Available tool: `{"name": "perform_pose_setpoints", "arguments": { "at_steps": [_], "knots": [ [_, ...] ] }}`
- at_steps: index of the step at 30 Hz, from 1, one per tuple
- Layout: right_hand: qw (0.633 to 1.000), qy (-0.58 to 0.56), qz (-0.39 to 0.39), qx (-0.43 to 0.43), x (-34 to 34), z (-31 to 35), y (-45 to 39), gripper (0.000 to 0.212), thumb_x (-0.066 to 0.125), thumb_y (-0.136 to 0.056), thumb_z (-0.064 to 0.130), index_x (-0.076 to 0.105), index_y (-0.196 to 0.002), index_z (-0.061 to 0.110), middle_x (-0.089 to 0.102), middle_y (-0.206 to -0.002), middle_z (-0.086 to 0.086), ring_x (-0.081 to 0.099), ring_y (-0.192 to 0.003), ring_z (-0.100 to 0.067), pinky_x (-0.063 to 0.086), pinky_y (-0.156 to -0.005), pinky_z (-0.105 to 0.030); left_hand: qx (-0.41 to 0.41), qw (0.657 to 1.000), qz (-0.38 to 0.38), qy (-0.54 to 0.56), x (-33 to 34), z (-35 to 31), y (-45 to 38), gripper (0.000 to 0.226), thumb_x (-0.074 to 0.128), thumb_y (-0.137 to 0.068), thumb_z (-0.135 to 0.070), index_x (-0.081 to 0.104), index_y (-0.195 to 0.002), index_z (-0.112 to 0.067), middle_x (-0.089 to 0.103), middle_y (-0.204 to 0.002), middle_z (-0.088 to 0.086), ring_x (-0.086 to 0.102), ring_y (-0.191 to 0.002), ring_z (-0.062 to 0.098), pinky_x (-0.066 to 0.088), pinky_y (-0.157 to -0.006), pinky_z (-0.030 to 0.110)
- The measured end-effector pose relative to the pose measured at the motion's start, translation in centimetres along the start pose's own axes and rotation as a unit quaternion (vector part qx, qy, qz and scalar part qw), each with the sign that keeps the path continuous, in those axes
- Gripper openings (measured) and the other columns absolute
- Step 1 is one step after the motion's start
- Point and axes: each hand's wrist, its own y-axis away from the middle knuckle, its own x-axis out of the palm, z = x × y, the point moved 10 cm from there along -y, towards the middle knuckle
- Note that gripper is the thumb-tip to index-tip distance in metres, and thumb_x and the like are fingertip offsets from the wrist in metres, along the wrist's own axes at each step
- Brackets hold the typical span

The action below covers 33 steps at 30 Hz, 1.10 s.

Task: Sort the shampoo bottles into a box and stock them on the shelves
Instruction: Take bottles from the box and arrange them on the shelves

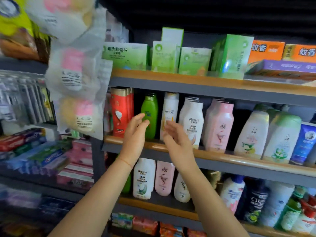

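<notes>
From the head view I have both hands raised in front of the middle shelf (213, 155), near its left end. My left hand (135, 134) sits with fingers loosely spread and slightly curved, just in front of the green bottle (149, 115), holding nothing that I can make out. My right hand (176, 135) is blurred; its fingers look extended and empty, in front of the white Pantene bottle (170, 113).

The shampoo bottles stand upright along that shelf's front edge: red bottles (120, 112) at the far left, then green, white, a cream bottle (193, 122) and a pink bottle (219, 125). More stand on the lower shelf (153, 206).

No box is in view. I judge stocking well along here, both shelves nearly filled; whether bottles remain elsewhere, I cannot tell.
</notes>
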Motion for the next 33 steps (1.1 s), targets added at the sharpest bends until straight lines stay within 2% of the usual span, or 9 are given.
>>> {"name": "perform_pose_setpoints", "arguments": {
  "at_steps": [3, 6, 8, 12, 17, 19, 22, 27, 33],
  "knots": [
    [0.993, -0.064, 0.017, 0.099, 3.2, -1.7, -2.1, 0.054, 0.049, -0.102, 0.038, 0.033, -0.153, 0.026, 0.039, -0.151, 0.011, 0.038, -0.139, -0.006, 0.029, -0.117, -0.028, -0.086, 0.991, 0.076, 0.067, 0.9, 1.4, -1.4, 0.054, 0.041, -0.104, -0.044, 0.032, -0.153, -0.025, 0.036, -0.155, -0.01, 0.032, -0.143, 0.008, 0.024, -0.12, 0.032],
    [0.984, -0.085, -0.011, 0.158, 5.0, -3.2, -3.6, 0.078, 0.042, -0.088, 0.07, 0.023, -0.155, 0.035, 0.026, -0.161, 0.011, 0.026, -0.147, -0.011, 0.019, -0.123, -0.04, -0.11, 0.987, 0.091, 0.077, 1.3, 1.8, -2.5, 0.064, 0.035, -0.102, -0.054, 0.021, -0.158, -0.026, 0.022, -0.163, -0.01, 0.021, -0.149, 0.008, 0.015, -0.122, 0.033],
    [0.981, -0.087, -0.04, 0.169, 5.5, -3.6, -4.5, 0.091, 0.037, -0.076, 0.08, 0.024, -0.155, 0.037, 0.026, -0.161, 0.012, 0.024, -0.148, -0.01, 0.016, -0.124, -0.043, -0.107, 0.987, 0.09, 0.084, 1.5, 2.0, -3.3, 0.066, 0.034, -0.102, -0.054, 0.015, -0.159, -0.026, 0.015, -0.165, -0.01, 0.017, -0.15, 0.008, 0.014, -0.119, 0.029],
    [0.976, -0.119, -0.073, 0.169, 6.4, -3.8, -6.2, 0.097, 0.037, -0.068, 0.088, 0.032, -0.152, 0.039, 0.037, -0.156, 0.014, 0.033, -0.143, -0.008, 0.021, -0.122, -0.044, -0.126, 0.981, 0.093, 0.114, 2.0, 2.6, -5.0, 0.067, 0.034, -0.103, -0.052, 0.009, -0.16, -0.025, 0.013, -0.165, -0.009, 0.017, -0.15, 0.011, 0.018, -0.106, 0.024],
    [0.966, -0.136, -0.099, 0.195, 7.0, -7.2, -8.3, 0.11, 0.042, -0.049, 0.103, 0.035, -0.146, 0.051, 0.042, -0.152, 0.016, 0.036, -0.143, -0.015, 0.022, -0.12, -0.051, -0.143, 0.978, 0.098, 0.118, 2.2, 3.1, -7.1, 0.07, 0.038, -0.101, -0.055, 0.012, -0.16, -0.027, 0.017, -0.165, -0.006, 0.02, -0.15, 0.015, 0.021, -0.112, 0.031],
    [0.964, -0.131, -0.115, 0.202, 7.2, -5.6, -8.1, 0.111, 0.041, -0.05, 0.103, 0.037, -0.146, 0.048, 0.041, -0.153, 0.014, 0.035, -0.144, -0.015, 0.023, -0.12, -0.049, -0.153, 0.976, 0.092, 0.127, 2.2, 3.5, -7.8, 0.069, 0.039, -0.1, -0.057, 0.017, -0.159, -0.028, 0.023, -0.163, -0.004, 0.025, -0.148, 0.017, 0.023, -0.113, 0.033],
    [0.964, -0.108, -0.118, 0.214, 7.2, -3.9, -8.3, 0.087, 0.036, -0.08, 0.083, 0.031, -0.153, 0.036, 0.03, -0.157, 0.01, 0.028, -0.147, -0.015, 0.02, -0.122, -0.045, -0.162, 0.974, 0.086, 0.135, 2.4, 4.0, -8.5, 0.069, 0.039, -0.099, -0.059, 0.022, -0.158, -0.029, 0.026, -0.162, -0.005, 0.027, -0.147, 0.016, 0.023, -0.117, 0.038],
    [0.973, -0.07, -0.117, 0.185, 6.9, -3.9, -10.1, 0.113, 0.03, -0.057, 0.094, 0.026, -0.155, 0.037, 0.028, -0.161, 0.008, 0.025, -0.148, -0.016, 0.02, -0.122, -0.046, -0.151, 0.977, 0.095, 0.113, 3.1, 3.8, -9.0, 0.076, 0.041, -0.093, -0.07, 0.024, -0.157, -0.031, 0.029, -0.161, -0.006, 0.03, -0.145, 0.016, 0.027, -0.111, 0.033],
    [0.975, -0.057, -0.091, 0.196, 6.2, -4.9, -11.2, 0.087, 0.033, -0.083, 0.084, 0.026, -0.155, 0.037, 0.029, -0.161, 0.006, 0.03, -0.145, -0.018, 0.022, -0.118, -0.037, -0.142, 0.98, 0.111, 0.084, 3.3, 3.8, -9.3, 0.084, 0.042, -0.087, -0.077, 0.019, -0.157, -0.037, 0.025, -0.162, -0.01, 0.027, -0.147, 0.014, 0.026, -0.103, 0.031]
  ]
}}
